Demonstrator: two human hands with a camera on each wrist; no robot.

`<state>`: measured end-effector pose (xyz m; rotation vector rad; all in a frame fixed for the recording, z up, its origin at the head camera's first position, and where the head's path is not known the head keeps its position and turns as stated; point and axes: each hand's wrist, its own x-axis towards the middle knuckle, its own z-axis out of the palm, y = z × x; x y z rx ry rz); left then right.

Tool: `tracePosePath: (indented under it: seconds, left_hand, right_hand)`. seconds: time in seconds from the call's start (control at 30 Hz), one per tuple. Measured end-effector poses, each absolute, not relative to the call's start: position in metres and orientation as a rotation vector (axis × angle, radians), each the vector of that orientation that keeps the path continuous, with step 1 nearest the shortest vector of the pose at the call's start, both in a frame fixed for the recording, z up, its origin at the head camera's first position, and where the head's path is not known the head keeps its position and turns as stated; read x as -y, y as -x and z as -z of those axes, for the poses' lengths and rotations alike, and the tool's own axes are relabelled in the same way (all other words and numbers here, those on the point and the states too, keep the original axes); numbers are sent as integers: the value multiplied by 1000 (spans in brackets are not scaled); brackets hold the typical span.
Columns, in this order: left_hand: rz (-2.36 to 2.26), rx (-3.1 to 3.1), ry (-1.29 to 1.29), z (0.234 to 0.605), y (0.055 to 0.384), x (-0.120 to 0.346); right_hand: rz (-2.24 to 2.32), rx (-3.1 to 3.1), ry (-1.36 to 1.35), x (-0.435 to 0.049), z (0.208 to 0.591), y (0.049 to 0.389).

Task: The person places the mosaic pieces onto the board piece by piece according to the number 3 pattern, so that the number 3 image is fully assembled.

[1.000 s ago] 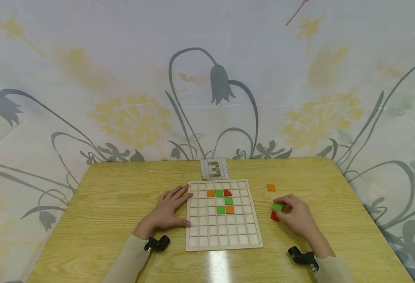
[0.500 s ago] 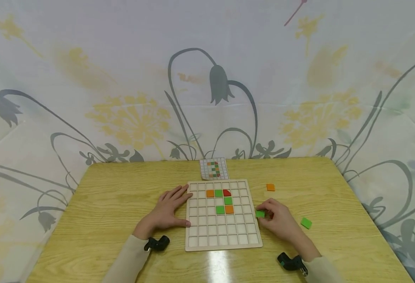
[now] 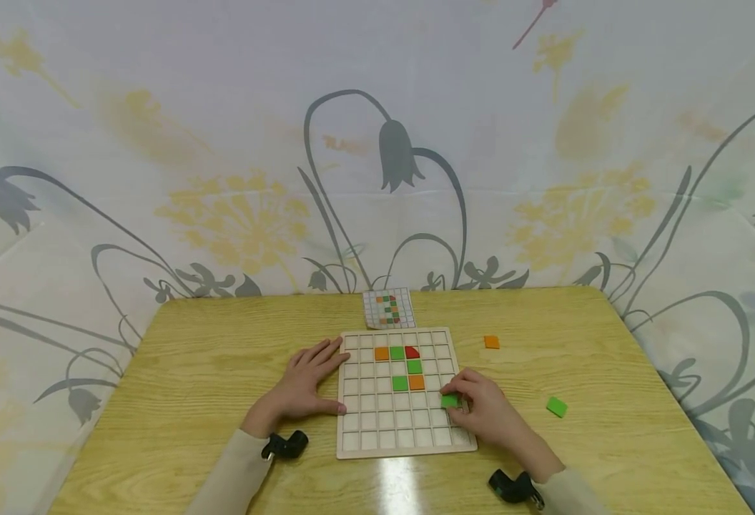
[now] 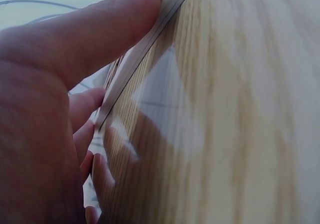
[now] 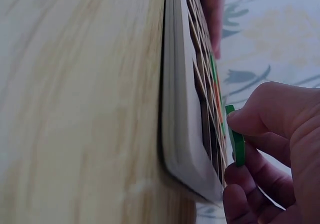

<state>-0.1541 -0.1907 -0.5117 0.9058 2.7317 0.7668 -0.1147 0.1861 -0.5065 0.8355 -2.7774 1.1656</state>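
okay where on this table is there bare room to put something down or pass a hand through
Bare wood lies left of the left hand, along the far edge either side of the pattern card, and between the orange tile and loose green tile. It is crowded at the grid board, where the right hand pinches a green tile.

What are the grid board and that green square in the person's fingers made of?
The grid board looks like pale, light-finished wood: matte, with a layered edge in the right wrist view. The green tile in the right hand seems smooth plastic or painted wood; its uniform colour leaves that open.
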Motion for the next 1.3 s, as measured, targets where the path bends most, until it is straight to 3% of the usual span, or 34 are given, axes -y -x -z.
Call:
tracePosePath:
  seconds: [1.3]
  left_hand:
    - [-774, -2725, -902, 514, 156, 192]
  right_hand:
    - [-1197, 2755, -1034, -151, 514, 136]
